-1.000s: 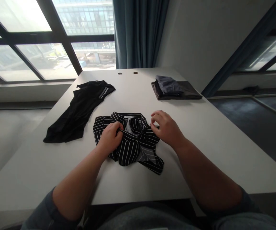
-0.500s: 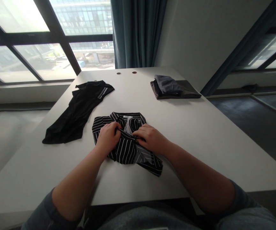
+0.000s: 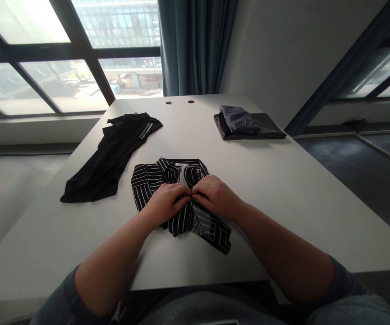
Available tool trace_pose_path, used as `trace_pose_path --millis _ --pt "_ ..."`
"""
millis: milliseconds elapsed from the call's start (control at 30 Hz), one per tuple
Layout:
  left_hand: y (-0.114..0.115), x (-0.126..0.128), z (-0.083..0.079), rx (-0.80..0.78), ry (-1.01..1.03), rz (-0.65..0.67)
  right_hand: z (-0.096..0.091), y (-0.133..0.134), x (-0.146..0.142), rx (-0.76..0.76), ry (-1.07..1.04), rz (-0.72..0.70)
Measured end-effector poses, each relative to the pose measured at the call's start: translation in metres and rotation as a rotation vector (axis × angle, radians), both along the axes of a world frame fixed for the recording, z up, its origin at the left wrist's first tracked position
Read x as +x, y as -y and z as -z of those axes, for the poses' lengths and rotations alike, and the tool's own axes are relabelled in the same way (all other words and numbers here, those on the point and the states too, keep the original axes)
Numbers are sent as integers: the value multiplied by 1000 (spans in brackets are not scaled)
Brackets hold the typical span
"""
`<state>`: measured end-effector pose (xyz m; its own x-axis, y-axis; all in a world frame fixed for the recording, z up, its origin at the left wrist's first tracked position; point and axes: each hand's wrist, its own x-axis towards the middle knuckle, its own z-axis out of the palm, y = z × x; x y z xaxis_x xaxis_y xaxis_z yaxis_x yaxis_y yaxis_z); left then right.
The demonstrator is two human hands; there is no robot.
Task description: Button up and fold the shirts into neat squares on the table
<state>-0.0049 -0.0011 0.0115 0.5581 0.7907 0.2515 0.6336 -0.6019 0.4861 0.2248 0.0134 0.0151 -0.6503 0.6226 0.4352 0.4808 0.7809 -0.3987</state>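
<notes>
Carefully, I'm pinching the black-and-white striped shirt [image 3: 183,224] in the middle of the white table [image 3: 303,189], my left hand [image 3: 165,204] and right hand [image 3: 216,197] curled closed on it, fingertips meeting, and I'm pressing them low together so the gathered cloth isn't slipping.

We have a white table [image 3: 276,189]; a black collared shirt [image 3: 110,160] lies at ten o'clock, folded dark garments [image 3: 245,125] at one, a bunched striped black shirt [image 3: 181,224] mid-table.
</notes>
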Motion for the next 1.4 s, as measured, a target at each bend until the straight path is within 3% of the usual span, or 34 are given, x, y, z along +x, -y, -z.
trace_pose_path --millis 267,433,667,867,1033,1267,1400 --pt "-2 0 -4 -70 133 -6 -14 3 1 -392 -105 61" --pt "-1 2 -2 -22 120 -31 -20 6 0 -510 -87 151" --pt "2 3 -4 15 55 -50 -21 12 -3 -427 -67 186" --pt "5 5 -5 20 66 -84 -21 14 -5 -454 -86 175" --pt "5 5 -5 45 55 -38 -20 12 -2 -447 -20 145" --pt "4 6 -8 -81 236 20 -8 11 -4 -92 103 197" --pt "5 6 -4 -179 304 -94 -4 14 -9 -6 5 195"
